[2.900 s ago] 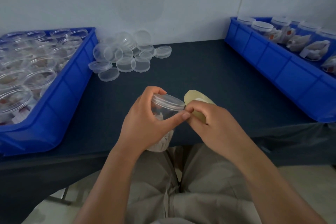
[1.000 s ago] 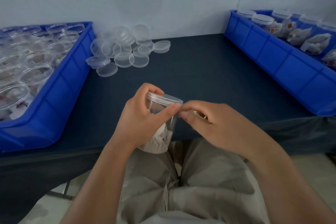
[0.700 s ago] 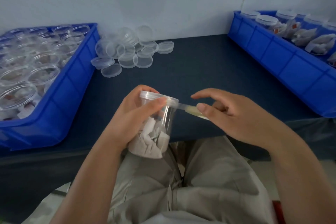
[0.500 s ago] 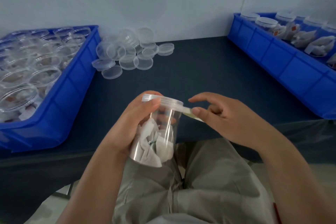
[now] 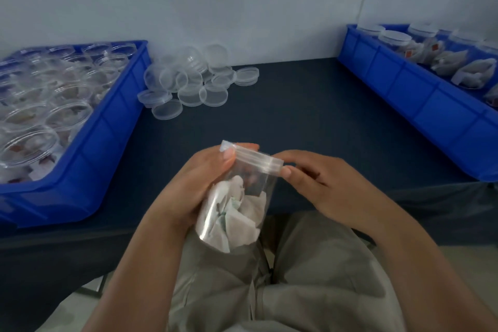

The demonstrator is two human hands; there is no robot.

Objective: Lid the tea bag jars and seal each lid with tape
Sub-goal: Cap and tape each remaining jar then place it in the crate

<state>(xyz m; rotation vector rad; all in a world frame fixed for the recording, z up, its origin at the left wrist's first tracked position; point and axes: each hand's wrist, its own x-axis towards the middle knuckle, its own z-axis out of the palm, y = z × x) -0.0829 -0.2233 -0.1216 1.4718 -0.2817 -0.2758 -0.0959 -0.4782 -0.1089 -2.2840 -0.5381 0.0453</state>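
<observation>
Sealing lid rim | 9 o'clock: blue plastic bin (image 5: 107, 127) of unlidded jars (image 5: 27, 143), waiting | 6 o'clock: left hand (image 5: 194, 188) wraps tilted clear plastic tea-bag jar (image 5: 242, 197), thumb on clear round lid (image 5: 256, 159) | lid's 3 o'clock: right hand (image 5: 323, 186) pinches rim, tape itself indiscernible | advice: rotate jar steadily, press tape flat across lid-wall seam, avoid wrinkles

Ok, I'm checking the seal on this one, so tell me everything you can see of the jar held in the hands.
The jar is clear plastic, round, with white tea bags bunched inside and a clear lid on. It is tilted, lid towards the table, base over the lap. The left hand grips its body, thumb at the lid's rim; the right hand pinches the rim's right side. Tape cannot be made out.
</observation>
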